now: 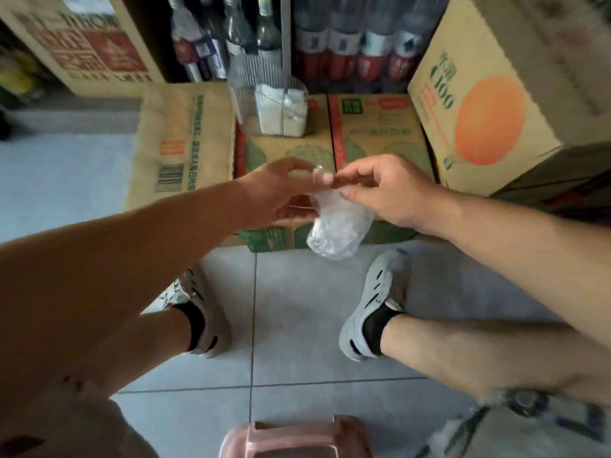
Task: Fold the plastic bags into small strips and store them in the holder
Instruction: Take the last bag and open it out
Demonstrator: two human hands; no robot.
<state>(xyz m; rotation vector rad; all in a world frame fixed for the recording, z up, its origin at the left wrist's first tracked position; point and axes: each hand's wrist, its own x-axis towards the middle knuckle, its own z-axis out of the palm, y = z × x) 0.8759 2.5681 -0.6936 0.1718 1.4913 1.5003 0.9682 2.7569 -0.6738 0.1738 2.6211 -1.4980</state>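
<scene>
Head view, single frame.

Bag (335, 231): thin clear film, glossy and heavily wrinkled. It is narrow at the top and bunched into a rounded lump below. It hangs in the air between your hands, in front of the front edge of the green-printed carton (380, 140). Its long axis runs up and down the frame, narrow end up.

Left hand (281, 190): grip pinched on the bag's top end.

Right hand (393, 193): grip also pinched on that end, its fingertips just beside the left ones.

Holder (244, 77): clear ribbed plastic, upright on the carton top, behind your hands and apart from the bag. White folded strips (281, 110) stand in its lower part.

Edges: a woven sack (185, 137) flanks the carton on the left and a taller orange-print box (479, 110) on the right.

Open room: bare carton top between holder and hands, and smooth grey floor tile (297, 309) between your shoes.
</scene>
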